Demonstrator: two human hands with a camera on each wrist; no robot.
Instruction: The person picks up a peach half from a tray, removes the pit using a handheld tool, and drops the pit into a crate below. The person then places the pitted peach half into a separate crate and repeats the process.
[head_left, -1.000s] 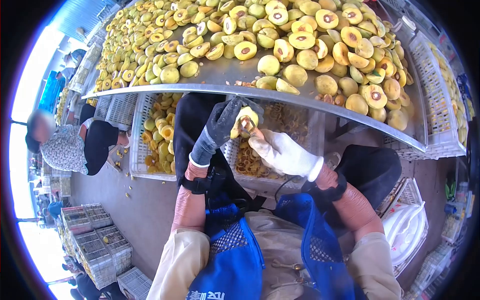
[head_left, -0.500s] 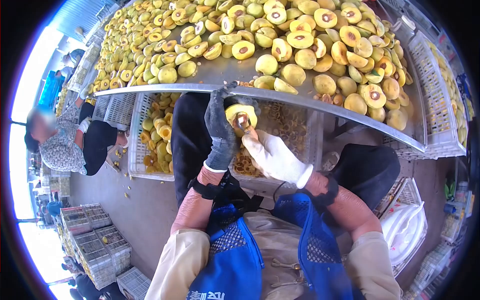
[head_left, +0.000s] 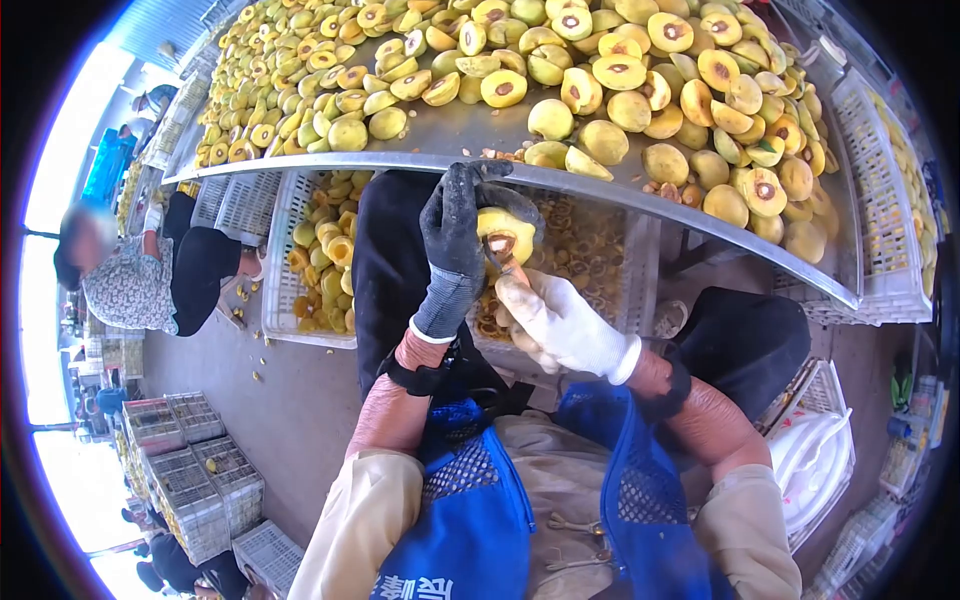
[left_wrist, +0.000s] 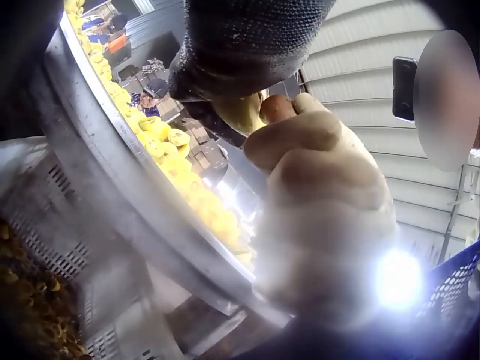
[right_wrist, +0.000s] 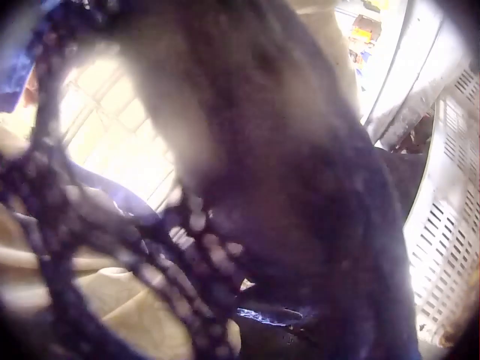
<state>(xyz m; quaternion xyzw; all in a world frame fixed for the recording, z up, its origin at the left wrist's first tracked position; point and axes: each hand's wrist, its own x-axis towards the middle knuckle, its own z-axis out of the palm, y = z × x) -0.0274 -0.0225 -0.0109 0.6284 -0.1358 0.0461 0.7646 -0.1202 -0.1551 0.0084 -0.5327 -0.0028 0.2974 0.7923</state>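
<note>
In the head view my left hand (head_left: 455, 235), in a dark grey glove, cups a yellow peach half (head_left: 495, 221) just below the table's front edge. Its cut face is turned toward me, with the brown-rimmed pit (head_left: 501, 243) in the middle. My right hand (head_left: 565, 320), in a white glove, grips a small tool (head_left: 508, 266) whose tip is at the pit; its handle is hidden by the fingers. The left wrist view shows the dark glove (left_wrist: 247, 49) above the white-gloved fingers (left_wrist: 296, 139). A blurred dark shape fills most of the right wrist view, with neither hand's fingers visible.
Peach halves (head_left: 620, 70) cover much of the metal table (head_left: 450, 135). Below it stand a crate (head_left: 285, 270) of peach pieces and a container of brown scraps (head_left: 580, 245). Another person (head_left: 130, 280) sits at the left; stacked crates (head_left: 195, 480) stand on the floor.
The peach half has turned in my left hand, its cut face now more toward me. My right hand has shifted slightly, the tool staying at the pit. The person at left has raised their head.
</note>
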